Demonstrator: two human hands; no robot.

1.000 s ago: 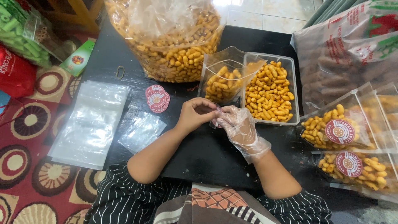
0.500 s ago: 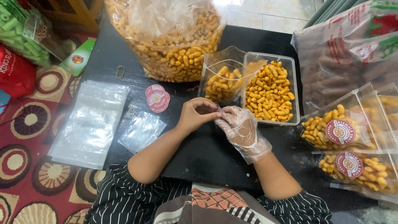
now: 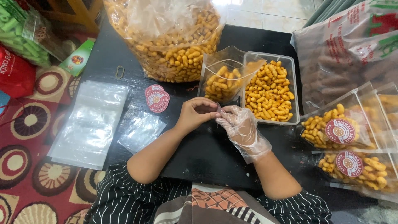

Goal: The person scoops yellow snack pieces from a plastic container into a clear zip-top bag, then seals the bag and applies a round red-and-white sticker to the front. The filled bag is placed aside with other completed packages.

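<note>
My bare left hand (image 3: 195, 115) and my right hand (image 3: 241, 129), which wears a thin clear glove, meet fingertip to fingertip over the black table (image 3: 207, 157). Together they pinch a small pale pinkish piece (image 3: 218, 109), too small to identify. Just beyond the hands an open clear pouch (image 3: 220, 81), partly filled with yellow-orange snack pieces, leans against a clear plastic tray (image 3: 292, 89) holding more of them. Two round red stickers (image 3: 157, 98) lie to the left of my left hand.
A large clear sack of the same snacks (image 3: 170, 39) stands at the back. Empty clear bags (image 3: 89, 124) and one loose bag (image 3: 141, 130) lie at the left. Sealed, stickered pouches (image 3: 340, 132) pile up at the right. A patterned red mat (image 3: 29, 124) borders the table.
The hands stay together at the same spot; only the fingers have shifted slightly around the small piece.
</note>
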